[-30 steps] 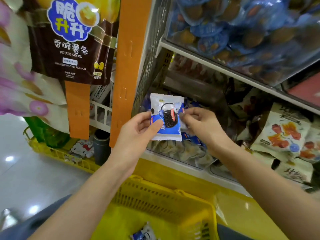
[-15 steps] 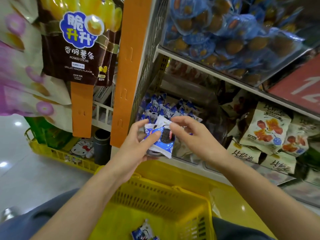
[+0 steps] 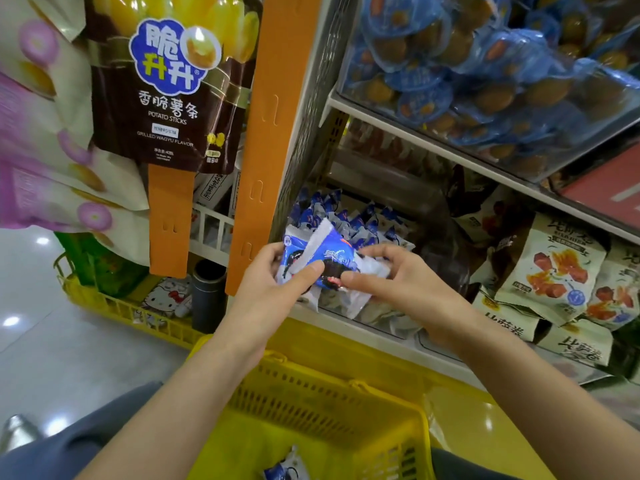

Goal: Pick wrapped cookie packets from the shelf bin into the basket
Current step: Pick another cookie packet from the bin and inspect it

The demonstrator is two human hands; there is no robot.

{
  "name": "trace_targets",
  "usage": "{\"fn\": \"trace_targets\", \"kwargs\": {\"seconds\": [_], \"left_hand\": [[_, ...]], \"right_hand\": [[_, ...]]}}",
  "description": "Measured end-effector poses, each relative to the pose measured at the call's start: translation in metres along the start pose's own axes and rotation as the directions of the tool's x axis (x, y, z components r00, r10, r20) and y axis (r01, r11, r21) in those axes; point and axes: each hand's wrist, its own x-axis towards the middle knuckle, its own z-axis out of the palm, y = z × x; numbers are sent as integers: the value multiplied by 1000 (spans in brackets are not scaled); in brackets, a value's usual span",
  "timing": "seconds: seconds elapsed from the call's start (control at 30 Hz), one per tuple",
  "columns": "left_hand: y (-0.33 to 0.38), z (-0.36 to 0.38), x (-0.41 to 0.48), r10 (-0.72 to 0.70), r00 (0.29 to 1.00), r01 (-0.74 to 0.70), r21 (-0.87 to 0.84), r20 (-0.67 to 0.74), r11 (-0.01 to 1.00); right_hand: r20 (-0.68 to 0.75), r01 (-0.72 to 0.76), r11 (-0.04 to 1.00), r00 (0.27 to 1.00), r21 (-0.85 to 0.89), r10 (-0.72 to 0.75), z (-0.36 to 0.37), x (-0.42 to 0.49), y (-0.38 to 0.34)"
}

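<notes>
Blue and white wrapped cookie packets [image 3: 356, 225] fill the clear shelf bin [image 3: 381, 320] at mid height. My left hand [image 3: 273, 285] grips a bunch of cookie packets [image 3: 325, 254] just in front of the bin, thumb across them. My right hand [image 3: 398, 278] pinches the same bunch from the right side. The yellow basket [image 3: 332, 396] sits below my arms, and one cookie packet [image 3: 287, 471] lies on its floor at the bottom edge of the view.
A brown potato sticks bag [image 3: 166, 84] hangs at upper left beside an orange shelf post [image 3: 273, 140]. Blue snack cups [image 3: 485, 71] fill the upper shelf. Beige snack bags [image 3: 554, 271] lie right of the bin. A second yellow basket [image 3: 114, 299] stands on the floor at left.
Both hands came down from in front of the bin toward its front edge. The single flat packet I held up is now part of a crumpled bunch gripped by both hands.
</notes>
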Motion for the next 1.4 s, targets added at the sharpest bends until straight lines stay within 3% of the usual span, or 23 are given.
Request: {"fn": "trace_targets", "kwargs": {"seconds": [0.07,0.2,0.27,0.37,0.47,0.53,0.67,0.93,1.03,1.2,1.27,1.33,1.4], "left_hand": [[0,-1,3,16,1000,-16,32,-8,999],[-1,1,8,-4,999,5,16,-44,1000],[-1,1,11,-18,998,18,-6,-59,1000],[0,2,17,-10,996,6,-43,-88,999],[2,4,22,-9,997,4,-63,-82,998],[3,5,26,-10,997,3,-81,-77,997],[4,5,32,-22,996,12,-113,-91,993],[6,5,43,-61,994,48,-140,-89,989],[6,5,44,-65,994,51,-147,-89,988],[6,7,46,-62,994,48,-140,-93,989],[6,7,46,-62,994,48,-139,-94,989],[6,7,46,-65,994,51,-145,-91,988],[7,7,46,-65,994,52,-146,-88,988]], "right_hand": [[71,19,994,997,-106,-12,-1,0,0],[178,55,998,983,-23,-50,-5,7,-4],[166,44,998,985,-35,-38,-14,18,-6],[-64,8,1000,998,-7,-8,-30,54,-4],[-375,-33,994,927,-100,-7,-43,109,2],[-421,-105,966,907,-237,-5,-47,143,7],[-463,-104,909,880,-404,-106,-51,196,16],[-271,-89,600,937,-795,-219,-43,246,27],[-272,-50,680,936,-732,-224,-43,255,33],[-311,18,901,935,-434,-169,-34,261,37],[-291,-38,893,951,-448,-106,-33,265,38],[-263,-79,797,959,-599,-103,-33,266,38],[-223,-53,769,968,-637,-118,-33,265,39]]}}
